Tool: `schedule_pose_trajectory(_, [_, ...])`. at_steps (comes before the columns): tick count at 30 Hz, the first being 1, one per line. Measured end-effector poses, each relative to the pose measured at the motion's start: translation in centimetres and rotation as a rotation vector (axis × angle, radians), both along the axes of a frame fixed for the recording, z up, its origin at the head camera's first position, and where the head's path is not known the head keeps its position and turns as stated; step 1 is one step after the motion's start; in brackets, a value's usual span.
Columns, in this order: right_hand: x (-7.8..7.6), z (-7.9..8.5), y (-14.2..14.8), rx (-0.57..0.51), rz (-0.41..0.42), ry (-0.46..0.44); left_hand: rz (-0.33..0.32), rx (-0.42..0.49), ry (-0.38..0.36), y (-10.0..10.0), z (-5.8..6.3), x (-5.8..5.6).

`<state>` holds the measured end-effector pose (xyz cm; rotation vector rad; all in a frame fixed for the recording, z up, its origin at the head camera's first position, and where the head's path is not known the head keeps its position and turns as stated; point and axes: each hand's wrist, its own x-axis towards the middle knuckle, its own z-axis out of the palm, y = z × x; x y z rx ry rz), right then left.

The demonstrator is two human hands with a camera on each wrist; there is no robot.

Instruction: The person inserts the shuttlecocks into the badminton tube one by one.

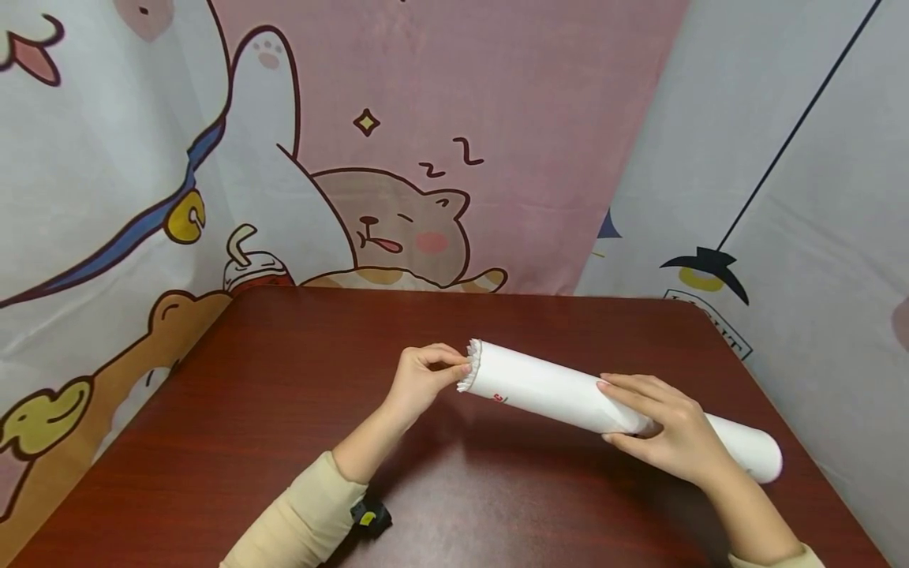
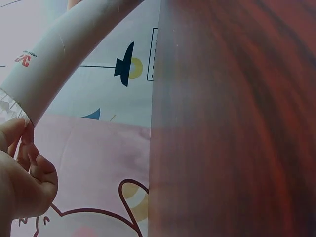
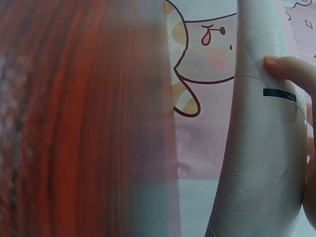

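A long white paper-wrapped tube (image 1: 547,388) with a small red mark is held slanting over the table, its left end higher in the head view. My right hand (image 1: 667,426) grips it right of the middle, thumb below and fingers over the top. At the left end, my left hand (image 1: 426,375) pinches the pleated, frilled edge (image 1: 470,367) between thumb and fingers. In the left wrist view the tube (image 2: 59,54) shows red print, with the folds at its mouth partly hidden by the fingers. A dark strip (image 3: 279,94) marks the tube beside my right thumb in the right wrist view.
Beneath both arms lies a dark reddish-brown wooden table (image 1: 284,355). A black strap piece with a yellow mark (image 1: 371,517) is by the left sleeve. Behind the table hangs a cloth printed with cartoon animals (image 1: 412,221).
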<state>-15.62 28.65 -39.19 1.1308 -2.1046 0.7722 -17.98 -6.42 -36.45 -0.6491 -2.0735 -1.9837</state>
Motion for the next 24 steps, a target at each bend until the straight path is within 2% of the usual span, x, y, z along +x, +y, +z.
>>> schedule_pose_trajectory(8, [-0.19, -0.14, -0.23, -0.005, 0.025, 0.024, 0.017, -0.051, 0.14, 0.05, 0.05, 0.08])
schedule_pose_trajectory(12, [-0.2, -0.16, -0.22, -0.005, 0.018, 0.026, 0.015, -0.071, 0.185, 0.11, 0.08, 0.04])
schedule_pose_trajectory(17, [-0.08, -0.09, -0.22, -0.004, 0.011, 0.022, 0.007, -0.082, 0.212, 0.18, 0.14, 0.01])
schedule_pose_trajectory(24, [-0.04, -0.14, -0.43, -0.014, 0.007, 0.029, -0.018, -0.08, 0.204, 0.13, 0.03, -0.03])
